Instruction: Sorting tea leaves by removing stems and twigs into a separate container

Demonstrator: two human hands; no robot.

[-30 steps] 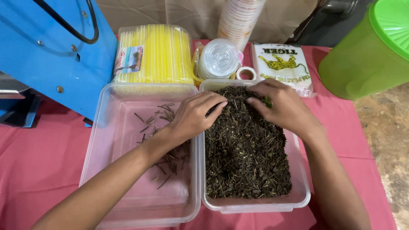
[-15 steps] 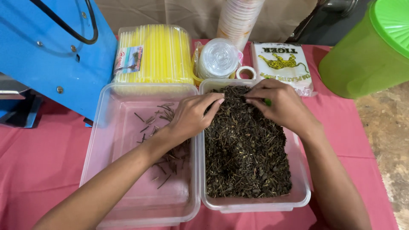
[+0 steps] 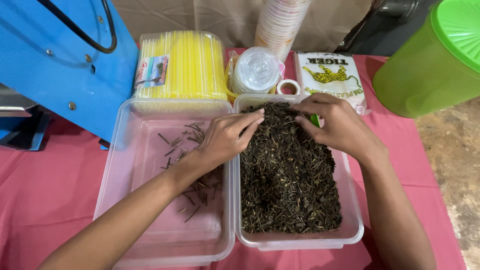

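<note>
Two clear plastic tubs sat side by side on a pink tablecloth (image 3: pixel 45 190), walls touching. Right tub (image 3: pixel 350 200) was filled most of the way with dark dried leaves (image 3: pixel 287 175), mixed with thin stalk bits. Left tub (image 3: pixel 130 165) was nearly bare, only a loose scatter of thin brown stems (image 3: pixel 192 150) on its floor, most of them near the shared wall and under the forearm. Left hand (image 3: pixel 225 137) reached across the left tub and over the shared wall, fingers extended and close together, tips resting on the leaf pile at its far end; no clear grip on anything, could not tell whether a stem was pinched under the tips. Right hand (image 3: pixel 335 125) came in from the right over the far end of the same pile, fingers curled down with thumb and forefinger near each other, tips in the leaves; a small green object (image 3: pixel 315 120) showed between the fingers, too hidden to identify, and could not tell if the hand actually gripped it. The two hands' fingertips were near each other, not touching. Behind the tubs: a pack of yellow straws (image 3: pixel 185 65), a stack of clear dome lids (image 3: pixel 256 70), a small tape roll (image 3: pixel 288 88), a white printed packet (image 3: pixel 332 75), a stack of cups (image 3: pixel 281 22). Blue machine (image 3: pixel 55 60) at far left, green lidded jug (image 3: pixel 430 60) at far right.
</note>
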